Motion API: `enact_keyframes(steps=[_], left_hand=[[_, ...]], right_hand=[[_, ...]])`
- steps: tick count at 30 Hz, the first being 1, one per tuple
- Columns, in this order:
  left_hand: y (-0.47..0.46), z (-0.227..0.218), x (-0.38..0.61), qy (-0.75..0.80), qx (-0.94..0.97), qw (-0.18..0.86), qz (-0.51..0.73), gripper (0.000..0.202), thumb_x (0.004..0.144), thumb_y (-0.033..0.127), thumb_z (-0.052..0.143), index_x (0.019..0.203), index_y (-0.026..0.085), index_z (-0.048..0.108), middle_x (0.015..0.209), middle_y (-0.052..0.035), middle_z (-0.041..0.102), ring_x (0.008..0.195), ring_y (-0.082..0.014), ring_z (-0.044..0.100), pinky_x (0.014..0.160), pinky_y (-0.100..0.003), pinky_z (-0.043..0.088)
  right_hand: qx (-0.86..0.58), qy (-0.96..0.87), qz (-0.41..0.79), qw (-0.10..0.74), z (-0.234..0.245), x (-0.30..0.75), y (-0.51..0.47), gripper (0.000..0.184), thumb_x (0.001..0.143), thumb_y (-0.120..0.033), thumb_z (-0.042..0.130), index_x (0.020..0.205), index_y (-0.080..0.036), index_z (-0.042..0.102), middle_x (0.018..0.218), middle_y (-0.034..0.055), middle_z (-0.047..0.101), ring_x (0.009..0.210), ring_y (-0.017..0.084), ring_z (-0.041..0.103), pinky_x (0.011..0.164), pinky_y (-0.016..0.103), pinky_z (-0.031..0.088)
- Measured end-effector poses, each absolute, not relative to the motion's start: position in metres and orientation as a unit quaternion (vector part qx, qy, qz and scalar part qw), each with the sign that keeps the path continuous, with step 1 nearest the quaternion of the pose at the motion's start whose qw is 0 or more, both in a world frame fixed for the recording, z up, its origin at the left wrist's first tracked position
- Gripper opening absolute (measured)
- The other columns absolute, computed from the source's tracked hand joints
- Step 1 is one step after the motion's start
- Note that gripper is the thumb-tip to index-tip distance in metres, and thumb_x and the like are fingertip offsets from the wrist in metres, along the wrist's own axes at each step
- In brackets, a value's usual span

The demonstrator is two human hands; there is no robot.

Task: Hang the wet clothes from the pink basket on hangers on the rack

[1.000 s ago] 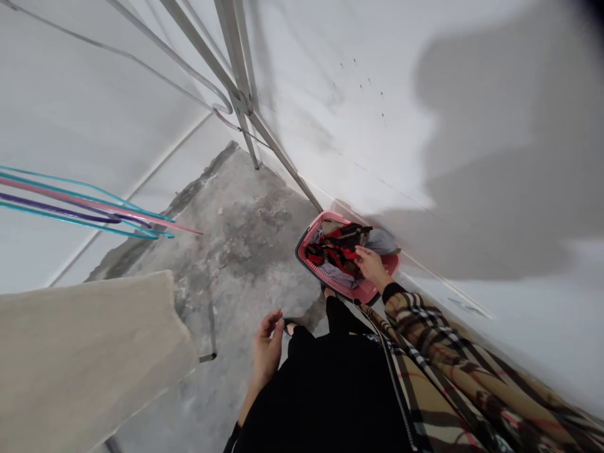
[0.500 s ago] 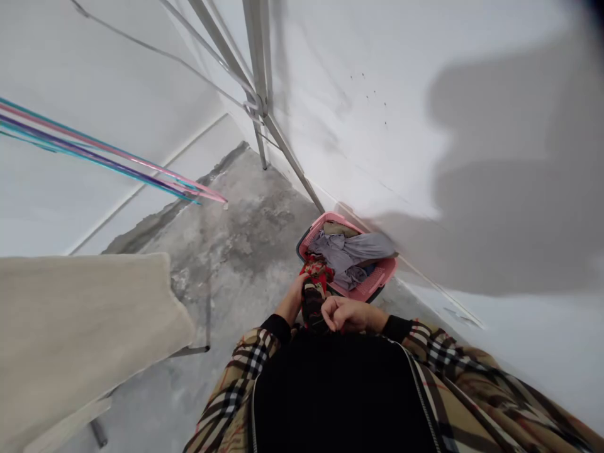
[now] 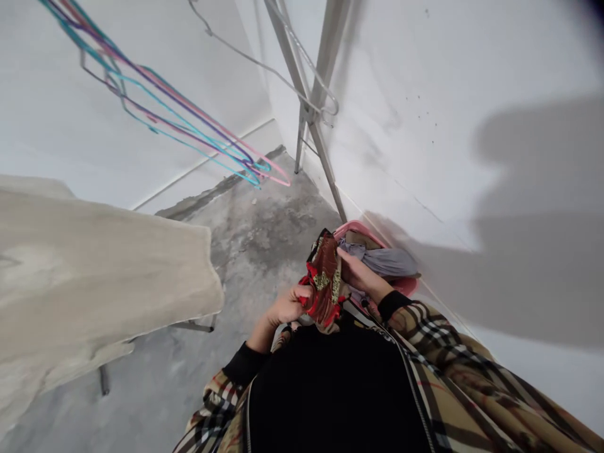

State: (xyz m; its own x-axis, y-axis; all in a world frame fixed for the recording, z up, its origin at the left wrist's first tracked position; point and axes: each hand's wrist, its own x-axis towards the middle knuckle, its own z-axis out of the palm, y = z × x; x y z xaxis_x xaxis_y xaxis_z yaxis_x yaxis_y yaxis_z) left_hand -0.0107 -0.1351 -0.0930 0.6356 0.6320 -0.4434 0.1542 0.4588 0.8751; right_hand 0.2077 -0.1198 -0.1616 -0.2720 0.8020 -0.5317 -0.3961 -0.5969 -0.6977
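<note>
A crumpled garment [image 3: 325, 277] in red, brown and black, with pale patterned patches, is held up in front of my chest; its exact kind cannot be made out. My left hand [image 3: 289, 306] is closed on its lower left edge, the thumb on top. On the other side, my right hand [image 3: 355, 270] grips the right edge, with some of its fingers hidden behind the fabric. Behind that hand, a pink laundry basket [image 3: 352, 226] stands on the floor against the wall. Grey cloth [image 3: 391, 262] and other clothes lie in it.
Several coloured hangers [image 3: 207, 135] hang at the upper left. Metal rack legs [image 3: 325, 151] stand in the corner, with a bent wire hanger [image 3: 255, 61] near them. An ironing board with a beige cover [image 3: 117, 258] is on my left.
The garment has come up from beside the basket and is spread more between my hands. My right hand has moved up to its right edge. The view has shifted left.
</note>
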Motion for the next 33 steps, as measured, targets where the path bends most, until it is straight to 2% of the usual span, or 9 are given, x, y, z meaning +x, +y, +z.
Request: enact_keyframes(steps=[5, 7, 9, 15, 19, 22, 26, 29, 33], left_hand=[[-0.145, -0.079, -0.038, 0.348, 0.573, 0.726, 0.156, 0.017, 0.063, 0.014, 0.071, 0.052, 0.016, 0.057, 0.062, 0.0008, 0.056, 0.063, -0.0113, 0.051, 0.070, -0.027, 0.046], [-0.151, -0.075, -0.056, 0.361, 0.599, 0.692, 0.178, 0.008, 0.064, 0.010, 0.067, 0.062, 0.016, 0.062, 0.072, -0.0010, 0.060, 0.070, -0.0124, 0.054, 0.077, -0.029, 0.045], [-0.159, -0.072, -0.076, 0.393, 0.615, 0.651, 0.208, 0.012, 0.067, 0.011, 0.066, 0.077, 0.017, 0.065, 0.084, -0.0034, 0.064, 0.080, -0.0145, 0.058, 0.082, -0.031, 0.046], [-0.165, -0.056, -0.117, 0.527, 0.471, 0.531, 0.467, 0.031, 0.083, 0.036, 0.067, 0.107, 0.019, 0.058, 0.095, -0.0048, 0.065, 0.086, -0.0160, 0.061, 0.082, -0.030, 0.049], [-0.161, -0.030, -0.131, 0.520, 0.479, 0.489, 0.511, 0.045, 0.087, 0.047, 0.062, 0.121, 0.019, 0.059, 0.114, -0.0085, 0.066, 0.102, -0.0196, 0.060, 0.093, -0.033, 0.047], [-0.161, -0.016, -0.138, 0.505, 0.498, 0.508, 0.489, 0.045, 0.087, 0.049, 0.061, 0.119, 0.017, 0.063, 0.117, -0.0096, 0.067, 0.107, -0.0217, 0.060, 0.096, -0.033, 0.046], [-0.163, -0.013, -0.142, 0.512, 0.472, 0.515, 0.500, 0.036, 0.079, 0.042, 0.072, 0.104, 0.016, 0.067, 0.095, -0.0053, 0.070, 0.086, -0.0174, 0.063, 0.082, -0.030, 0.049], [-0.165, -0.015, -0.145, 0.526, 0.468, 0.478, 0.526, 0.023, 0.076, 0.037, 0.073, 0.083, 0.016, 0.067, 0.080, -0.0019, 0.065, 0.075, -0.0140, 0.059, 0.075, -0.027, 0.047], [-0.168, -0.012, -0.151, 0.520, 0.487, 0.464, 0.526, 0.019, 0.076, 0.035, 0.073, 0.077, 0.016, 0.067, 0.076, -0.0008, 0.064, 0.074, -0.0133, 0.058, 0.075, -0.027, 0.046]], right_hand=[[-0.398, -0.177, 0.804, 0.405, -0.119, 0.153, -0.104, 0.027, 0.072, -0.036, 0.073, 0.091, -0.019, 0.064, 0.070, -0.0001, 0.072, 0.057, 0.015, 0.066, 0.061, 0.028, 0.057], [-0.376, -0.149, 0.819, 0.407, -0.103, 0.138, -0.103, 0.021, 0.073, -0.031, 0.072, 0.088, -0.019, 0.063, 0.064, -0.0015, 0.070, 0.050, 0.014, 0.064, 0.052, 0.026, 0.056], [-0.348, -0.135, 0.835, 0.403, -0.089, 0.124, -0.103, 0.019, 0.073, -0.028, 0.073, 0.087, -0.019, 0.064, 0.062, -0.0018, 0.070, 0.048, 0.014, 0.063, 0.048, 0.025, 0.054], [-0.321, -0.190, 0.851, 0.368, -0.065, 0.077, -0.109, 0.019, 0.071, -0.026, 0.076, 0.085, -0.018, 0.066, 0.064, -0.0006, 0.070, 0.050, 0.016, 0.065, 0.050, 0.028, 0.056], [-0.329, -0.243, 0.851, 0.329, -0.059, 0.048, -0.115, 0.030, 0.068, -0.033, 0.080, 0.092, -0.019, 0.068, 0.072, 0.0007, 0.073, 0.056, 0.016, 0.067, 0.055, 0.030, 0.057], [-0.341, -0.293, 0.832, 0.325, -0.056, 0.033, -0.119, 0.037, 0.066, -0.042, 0.082, 0.092, -0.019, 0.069, 0.074, -0.0002, 0.072, 0.059, 0.013, 0.065, 0.058, 0.027, 0.056], [-0.335, -0.424, 0.770, 0.338, -0.054, 0.022, -0.121, 0.039, 0.075, -0.050, 0.073, 0.097, -0.019, 0.068, 0.079, -0.0003, 0.070, 0.066, 0.013, 0.063, 0.065, 0.026, 0.052], [-0.336, -0.563, 0.667, 0.353, -0.053, 0.019, -0.123, 0.034, 0.086, -0.048, 0.062, 0.103, -0.019, 0.067, 0.086, 0.0017, 0.069, 0.078, 0.015, 0.063, 0.076, 0.030, 0.051], [-0.385, -0.655, 0.494, 0.423, -0.048, 0.017, -0.127, 0.036, 0.086, -0.037, 0.061, 0.118, -0.022, 0.062, 0.110, 0.0075, 0.066, 0.097, 0.020, 0.062, 0.089, 0.037, 0.049]])
